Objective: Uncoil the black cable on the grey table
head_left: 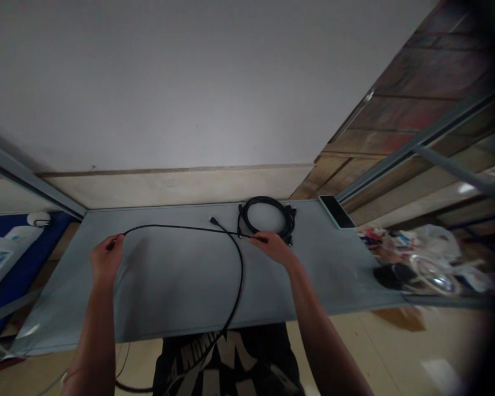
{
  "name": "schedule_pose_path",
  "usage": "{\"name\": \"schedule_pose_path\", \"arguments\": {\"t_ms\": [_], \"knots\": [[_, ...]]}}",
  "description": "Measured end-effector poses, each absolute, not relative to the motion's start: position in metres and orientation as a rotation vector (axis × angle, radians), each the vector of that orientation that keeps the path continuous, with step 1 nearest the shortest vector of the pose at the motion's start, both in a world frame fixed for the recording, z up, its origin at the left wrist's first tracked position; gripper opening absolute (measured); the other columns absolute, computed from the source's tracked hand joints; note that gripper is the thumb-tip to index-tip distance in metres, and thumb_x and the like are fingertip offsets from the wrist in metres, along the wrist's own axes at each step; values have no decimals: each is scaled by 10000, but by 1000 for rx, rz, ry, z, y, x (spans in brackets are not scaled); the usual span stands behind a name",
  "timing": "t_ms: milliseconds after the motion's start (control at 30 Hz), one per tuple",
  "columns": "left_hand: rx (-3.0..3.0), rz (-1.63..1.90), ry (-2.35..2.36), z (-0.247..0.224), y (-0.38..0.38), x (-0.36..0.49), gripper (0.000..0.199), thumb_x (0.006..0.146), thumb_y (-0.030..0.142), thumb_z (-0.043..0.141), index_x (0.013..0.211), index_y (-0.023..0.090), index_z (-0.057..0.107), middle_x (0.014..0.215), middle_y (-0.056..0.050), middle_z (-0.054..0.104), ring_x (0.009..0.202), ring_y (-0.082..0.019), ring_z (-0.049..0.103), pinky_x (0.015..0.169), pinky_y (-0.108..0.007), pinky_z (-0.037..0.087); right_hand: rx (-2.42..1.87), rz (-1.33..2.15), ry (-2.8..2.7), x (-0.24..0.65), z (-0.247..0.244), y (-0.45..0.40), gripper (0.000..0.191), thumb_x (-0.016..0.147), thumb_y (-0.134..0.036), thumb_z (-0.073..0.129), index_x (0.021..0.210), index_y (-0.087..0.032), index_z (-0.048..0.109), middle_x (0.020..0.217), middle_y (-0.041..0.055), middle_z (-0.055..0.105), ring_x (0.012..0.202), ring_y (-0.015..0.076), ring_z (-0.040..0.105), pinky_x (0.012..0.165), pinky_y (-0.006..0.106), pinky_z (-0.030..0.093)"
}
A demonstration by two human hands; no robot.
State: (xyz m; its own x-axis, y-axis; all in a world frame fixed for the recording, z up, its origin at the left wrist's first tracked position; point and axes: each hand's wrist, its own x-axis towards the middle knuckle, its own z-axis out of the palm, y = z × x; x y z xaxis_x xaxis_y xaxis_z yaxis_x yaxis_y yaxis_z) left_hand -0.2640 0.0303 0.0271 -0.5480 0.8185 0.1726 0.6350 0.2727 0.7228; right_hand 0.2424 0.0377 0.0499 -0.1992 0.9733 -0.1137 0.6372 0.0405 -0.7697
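Your left hand [106,258] pinches one end of the thin black cable [177,227], and your right hand [272,246] pinches it farther along, so a taut run is stretched between your two grips, a little above the flat grey tabletop [169,286]. That run lies almost straight left to right, parallel to the table's far edge. Both hands are closed on it, fingers curled around the cord.

From near your right hand the rest of the cable curves back toward you, crosses the near edge of the table and drops out of sight over your dark printed shirt [226,360]. A small black plug end [214,221] lies just beyond the stretched run, near the right hand.

Just behind your right hand sits a coiled black cable bundle [267,217], close enough that your fingertips are near its rim; I cannot tell whether they touch it. A dark flat phone-like slab [336,212] lies at the table's far right corner, well apart. The right hand is the nearer one to the coil; the left has bare tabletop around it.
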Motion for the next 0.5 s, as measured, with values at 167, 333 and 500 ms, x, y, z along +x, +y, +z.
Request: {"name": "schedule_pose_path", "arguments": {"t_ms": [167, 333, 500], "knots": [[1512, 1192, 2320, 30, 52, -239, 332, 862, 441, 567, 957, 174, 739, 866, -88, 714, 828, -246, 660, 795, -371, 499, -1710, 1242, -1717, 295, 70, 29, 439, 803, -536, 615, 885, -134, 772, 619, 7, 602, 533, 104, 442, 499, 226, 325], [1489, 1203, 2207, 29, 75, -226, 294, 828, 452, 611, 876, 193, 741, 839, -65, 718, 836, -252, 677, 800, -365, 512, -1750, 1419, -1642, 315, 75, 15, 448, 757, -531, 670, 893, -115, 767, 596, 12, 589, 514, 96, 429, 474, 216, 319], [1425, 1194, 2172, 22, 83, -221, 311, 807, 473, 619, 872, 194, 740, 864, -74, 724, 868, -265, 673, 827, -385, 509, -1681, 1656, -1664, 327, 72, 3, 451, 733, -474, 718, 979, -99, 768, 544, -7, 550, 500, 100, 442, 482, 224, 325]]}}
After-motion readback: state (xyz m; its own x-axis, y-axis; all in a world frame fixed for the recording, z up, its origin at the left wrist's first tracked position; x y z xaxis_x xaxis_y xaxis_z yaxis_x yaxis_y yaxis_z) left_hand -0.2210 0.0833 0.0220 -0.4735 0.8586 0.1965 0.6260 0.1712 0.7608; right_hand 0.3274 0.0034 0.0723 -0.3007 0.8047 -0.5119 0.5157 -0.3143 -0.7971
